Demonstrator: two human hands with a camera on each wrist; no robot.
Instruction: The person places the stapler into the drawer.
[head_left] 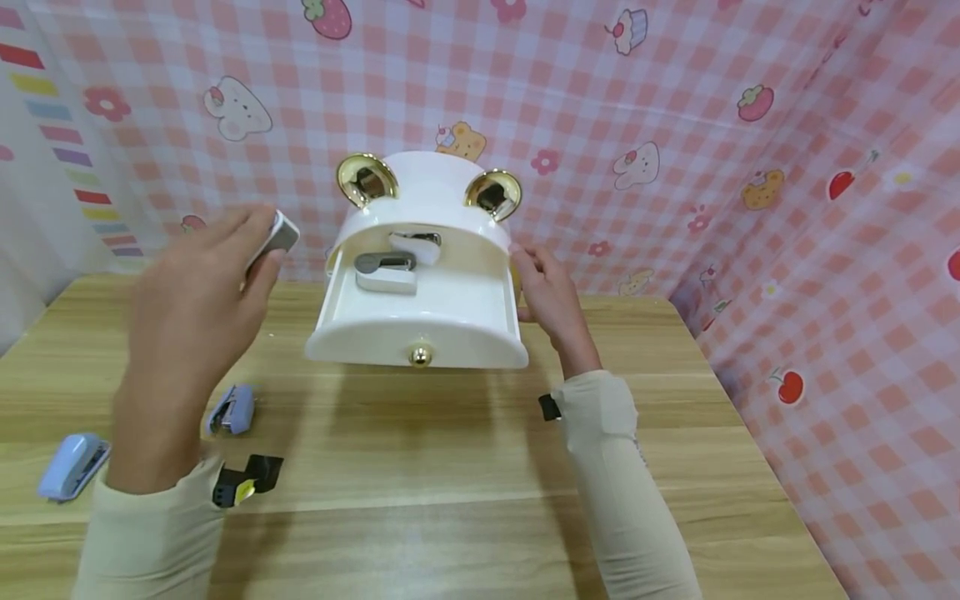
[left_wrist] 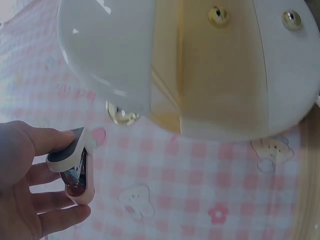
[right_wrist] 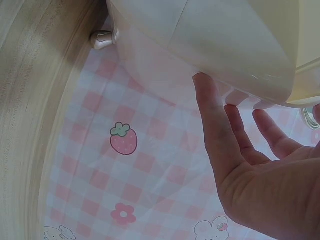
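My left hand (head_left: 198, 300) pinches a small white-and-grey stapler (head_left: 276, 237) in the air, left of a white storage box (head_left: 431, 196) with round gold ears. In the left wrist view the stapler (left_wrist: 75, 165) sits between thumb and fingers, its jaws apart. The box's top drawer (head_left: 420, 340) is pulled out. Inside lie a grey-and-white stapler (head_left: 386, 279) and, behind it, another white stapler (head_left: 420, 246). With its fingertips my right hand (head_left: 551, 296) touches the box's right side; in the right wrist view its fingers (right_wrist: 212, 120) are extended against the smooth wall.
Two blue-purple staplers, one nearer the box (head_left: 232, 410) and one farther left (head_left: 73, 467), lie on the wooden table (head_left: 420, 500). A pink checked cloth (head_left: 585, 100) hangs behind and to the right. Another gold knob (left_wrist: 218, 16) shows lower on the box's front.
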